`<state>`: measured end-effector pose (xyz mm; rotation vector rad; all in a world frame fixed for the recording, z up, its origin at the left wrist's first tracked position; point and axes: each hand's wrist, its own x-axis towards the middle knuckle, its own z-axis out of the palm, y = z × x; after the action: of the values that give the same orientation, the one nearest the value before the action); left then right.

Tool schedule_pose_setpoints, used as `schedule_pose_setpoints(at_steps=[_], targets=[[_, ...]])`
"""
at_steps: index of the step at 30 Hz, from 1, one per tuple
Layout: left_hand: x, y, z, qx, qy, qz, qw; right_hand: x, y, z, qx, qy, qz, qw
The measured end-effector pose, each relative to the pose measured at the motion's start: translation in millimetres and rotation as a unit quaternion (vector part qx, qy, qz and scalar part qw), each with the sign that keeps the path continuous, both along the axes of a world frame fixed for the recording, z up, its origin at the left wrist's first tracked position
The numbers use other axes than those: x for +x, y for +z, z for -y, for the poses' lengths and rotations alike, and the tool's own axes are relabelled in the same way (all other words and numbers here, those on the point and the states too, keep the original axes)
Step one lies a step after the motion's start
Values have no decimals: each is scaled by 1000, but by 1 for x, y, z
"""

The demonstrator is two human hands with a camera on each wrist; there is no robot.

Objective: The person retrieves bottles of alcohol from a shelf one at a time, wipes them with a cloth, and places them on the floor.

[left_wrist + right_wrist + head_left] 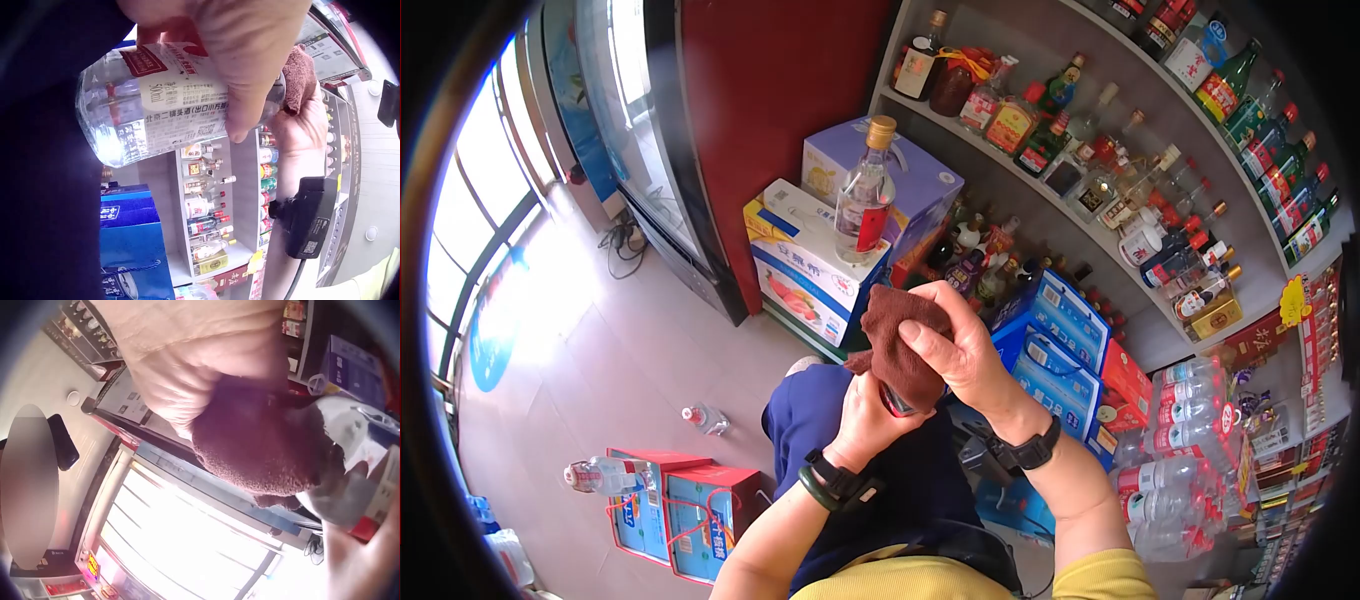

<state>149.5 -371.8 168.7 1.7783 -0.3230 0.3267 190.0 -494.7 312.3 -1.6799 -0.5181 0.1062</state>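
A clear glass liquor bottle point(115, 103) with a red and white label lies in my left hand point(866, 425), fingers and thumb wrapped round its labelled body. In the head view most of that bottle is hidden behind the hands and the cloth. My right hand point(975, 368) grips a brown cloth point(897, 335), thumb pressed on top of it. The cloth covers the neck end of the bottle, as the right wrist view also shows. Both hands are close together above the lap.
Ahead, a gold-capped bottle point(864, 210) stands on a white carton point(800, 260) beside a purple carton point(835, 150). Shelves point(1040, 185) of bottles rise to the right, above blue gift bags point(1055, 370). On the floor at left are a small bottle point(706, 419) and red-blue boxes point(690, 515).
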Motion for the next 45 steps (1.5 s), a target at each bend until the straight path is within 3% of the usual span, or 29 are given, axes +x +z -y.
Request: schedule_pose_setpoints(at_steps=[9,11,13,15,17,20,22,23,25,27,29,35,37,42,45], targets=[[-2,-4,6,41,11,-7,999,11,3,9,38,-27,-47,998],[-3,-2,4,51,13,5,999,14,8,13,84,-32,-129,988],[-4,-4,3,79,-7,22,997,23,2,24,178,-61,-260,947],[-4,-2,2,57,-19,63,996,14,2,48,256,62,-299,917],[-8,7,1,22,-3,-16,1000,41,-69,90,364,-20,-187,912],[-3,0,3,-13,24,-37,999,-10,-32,82,367,-87,-188,907],[-2,4,4,-14,35,-57,998,-31,-27,69,229,-181,-56,955],[-1,4,5,-11,36,-59,998,-38,-29,59,208,-186,-39,959],[0,3,8,-22,39,-58,997,-43,-45,37,52,-185,74,979],[0,4,11,-37,60,-84,994,-49,-68,6,17,-182,98,978],[-3,5,13,-63,90,-92,990,-51,-71,-5,-100,-202,220,949],[4,-5,14,-31,81,-49,995,-71,-75,-8,-253,-205,351,878],[3,-2,12,-22,79,-42,996,-82,-78,-17,-334,-154,362,857],[0,-8,12,11,67,-6,998,-63,-67,-38,-343,-98,396,846],[1,-5,13,26,70,-1,997,-43,-69,-51,-430,-82,416,797]])
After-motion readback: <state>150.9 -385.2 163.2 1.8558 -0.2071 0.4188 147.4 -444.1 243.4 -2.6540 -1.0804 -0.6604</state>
